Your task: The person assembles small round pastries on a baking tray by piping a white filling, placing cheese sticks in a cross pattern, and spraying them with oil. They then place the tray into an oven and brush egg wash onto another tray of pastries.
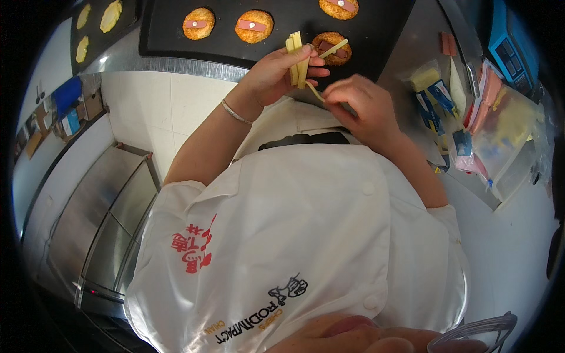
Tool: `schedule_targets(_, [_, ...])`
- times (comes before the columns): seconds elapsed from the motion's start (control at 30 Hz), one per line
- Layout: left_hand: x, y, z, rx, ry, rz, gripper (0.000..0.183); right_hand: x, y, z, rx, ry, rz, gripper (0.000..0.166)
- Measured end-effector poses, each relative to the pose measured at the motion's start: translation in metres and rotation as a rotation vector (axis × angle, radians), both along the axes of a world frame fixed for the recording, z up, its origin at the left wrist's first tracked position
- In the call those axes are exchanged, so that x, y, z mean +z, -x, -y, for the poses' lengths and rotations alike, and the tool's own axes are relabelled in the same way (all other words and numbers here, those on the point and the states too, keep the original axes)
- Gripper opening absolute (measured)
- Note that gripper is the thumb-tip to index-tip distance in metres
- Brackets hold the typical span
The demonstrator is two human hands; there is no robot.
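Note:
My left hand [282,73] grips a small bundle of pale yellow strips [301,70], which look like cheese, between thumb and fingers. My right hand [364,103] pinches the end of one loose strip [314,92] just below that bundle. Another strip [336,47] slants over a round golden bread [346,56] with a pink ham-like slice on it; I cannot tell whether it rests there or is held by my left fingers. More rounds [199,31], each with a pink slice and a white dab, sit on the black baking tray [161,42].
Opened plastic packages [435,88] and a clear bag [507,137] lie on the metal counter at right, beside a blue digital scale [514,53]. Two reddish sticks [447,44] lie near it. Another dark tray [95,37] holds pale dough pieces at upper left. A stainless steel cabinet [106,189] stands at left.

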State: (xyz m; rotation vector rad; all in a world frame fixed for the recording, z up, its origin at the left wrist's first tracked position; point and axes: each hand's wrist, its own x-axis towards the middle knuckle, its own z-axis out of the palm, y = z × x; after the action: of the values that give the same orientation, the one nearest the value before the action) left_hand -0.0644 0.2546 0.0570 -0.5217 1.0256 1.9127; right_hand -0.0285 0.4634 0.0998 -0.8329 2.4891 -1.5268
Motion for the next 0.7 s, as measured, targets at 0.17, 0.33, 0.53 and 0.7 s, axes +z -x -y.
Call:
schedule_targets(0.17, [-0.004,-0.003,0.005,-0.088,-0.087,0.008,0.033,-0.002,-0.009,-0.008,-0.302,0.196,0.434,0.010])
schedule_targets(0.33, [0.004,0.006,-0.001,-0.221,0.216,-0.105,0.020,-0.037,-0.010,-0.012,-0.561,0.310,0.802,0.009])
schedule_targets(0.53, [-0.019,0.041,-0.015,-0.292,0.502,-0.505,0.018,-0.065,-0.006,-0.004,-0.665,0.188,0.768,0.010])
schedule_targets(0.7, [-0.035,0.061,-0.032,-0.220,0.415,-0.662,0.022,-0.089,-0.001,0.002,-0.661,0.031,0.554,0.009])
